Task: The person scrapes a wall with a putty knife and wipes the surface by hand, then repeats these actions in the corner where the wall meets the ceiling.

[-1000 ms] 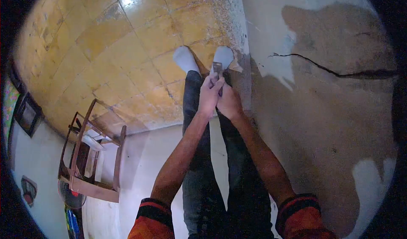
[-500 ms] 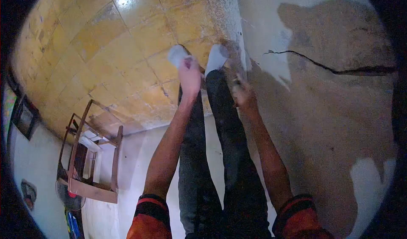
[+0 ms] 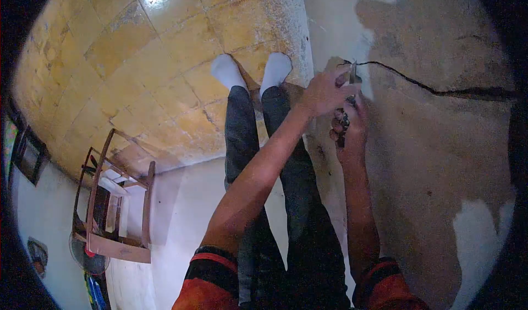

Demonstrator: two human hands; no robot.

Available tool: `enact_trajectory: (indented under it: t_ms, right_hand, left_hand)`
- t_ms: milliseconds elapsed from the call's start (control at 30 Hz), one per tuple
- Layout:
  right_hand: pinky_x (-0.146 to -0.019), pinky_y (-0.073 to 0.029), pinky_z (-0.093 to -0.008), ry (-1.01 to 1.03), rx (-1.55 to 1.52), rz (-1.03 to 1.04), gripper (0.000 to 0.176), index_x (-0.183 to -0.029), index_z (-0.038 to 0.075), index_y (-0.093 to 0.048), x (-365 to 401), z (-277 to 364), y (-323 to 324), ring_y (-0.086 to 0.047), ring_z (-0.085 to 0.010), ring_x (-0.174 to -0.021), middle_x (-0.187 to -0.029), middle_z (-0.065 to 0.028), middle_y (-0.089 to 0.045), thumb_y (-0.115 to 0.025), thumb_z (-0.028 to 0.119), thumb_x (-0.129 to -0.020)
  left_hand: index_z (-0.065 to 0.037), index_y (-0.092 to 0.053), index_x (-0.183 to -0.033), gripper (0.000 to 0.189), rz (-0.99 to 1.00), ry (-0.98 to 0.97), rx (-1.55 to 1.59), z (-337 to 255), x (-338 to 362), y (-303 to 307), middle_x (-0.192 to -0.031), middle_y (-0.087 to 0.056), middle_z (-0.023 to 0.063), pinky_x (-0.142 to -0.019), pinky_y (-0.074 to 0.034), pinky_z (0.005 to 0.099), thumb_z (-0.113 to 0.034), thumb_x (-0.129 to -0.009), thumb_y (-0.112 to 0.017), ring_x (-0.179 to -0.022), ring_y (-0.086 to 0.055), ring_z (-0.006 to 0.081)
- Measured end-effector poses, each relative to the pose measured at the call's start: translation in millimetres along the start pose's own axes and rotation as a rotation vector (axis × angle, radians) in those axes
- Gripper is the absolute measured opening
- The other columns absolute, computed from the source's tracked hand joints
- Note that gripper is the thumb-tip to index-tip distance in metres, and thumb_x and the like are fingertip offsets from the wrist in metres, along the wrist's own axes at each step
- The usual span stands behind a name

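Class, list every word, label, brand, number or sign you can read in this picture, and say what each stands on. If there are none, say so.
None: no text can be read.
Tool in the right hand: no marking can be made out.
Blue item at lower left: too small and blurred to tell whether it bears print.
Red-and-black sleeves: bands of colour, no legible lettering.
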State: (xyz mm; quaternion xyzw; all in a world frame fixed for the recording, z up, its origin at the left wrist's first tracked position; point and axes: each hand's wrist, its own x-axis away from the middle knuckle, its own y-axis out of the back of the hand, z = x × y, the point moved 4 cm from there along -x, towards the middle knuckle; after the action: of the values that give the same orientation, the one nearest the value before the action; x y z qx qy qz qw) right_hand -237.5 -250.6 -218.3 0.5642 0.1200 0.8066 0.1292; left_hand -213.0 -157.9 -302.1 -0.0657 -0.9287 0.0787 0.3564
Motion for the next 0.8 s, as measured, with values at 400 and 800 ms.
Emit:
enact_trajectory:
  t_ms: [400, 800]
  right_hand:
    - [-0.042, -0.035, -0.0236, 0.016, 0.067, -0.026, 0.026, -0.113, 0.012, -0.054, 15.3, 5.2, -9.9, -0.043, -0.0060, -0.052, -0.070, 0.0041, -0.046, -0.058, 0.026, -0.091]
    - [-0.037, -0.032, -0.0215, -0.065, 0.013, -0.096, 0.022, -0.109, 0.012, -0.052, 40.3, 10.4, -8.6, -0.042, -0.0048, -0.051, -0.071, 0.0030, -0.047, -0.056, 0.026, -0.092]
  left_hand:
    - [-0.004, -0.064, -0.111, 0.033, 0.053, -0.070, -0.012, 14.5, -4.9, -20.6, -0.090, -0.069, 0.0190, -0.079, -0.052, 0.0390, -0.023, -0.085, -0.059, -0.082, -0.068, 0.0297]
    - [-0.003, -0.062, -0.109, 0.031, 0.055, -0.096, -0.023, 2.7, 6.7, -25.0, -0.092, -0.068, 0.0197, -0.080, -0.051, 0.0395, -0.019, -0.083, -0.059, -0.086, -0.067, 0.0293]
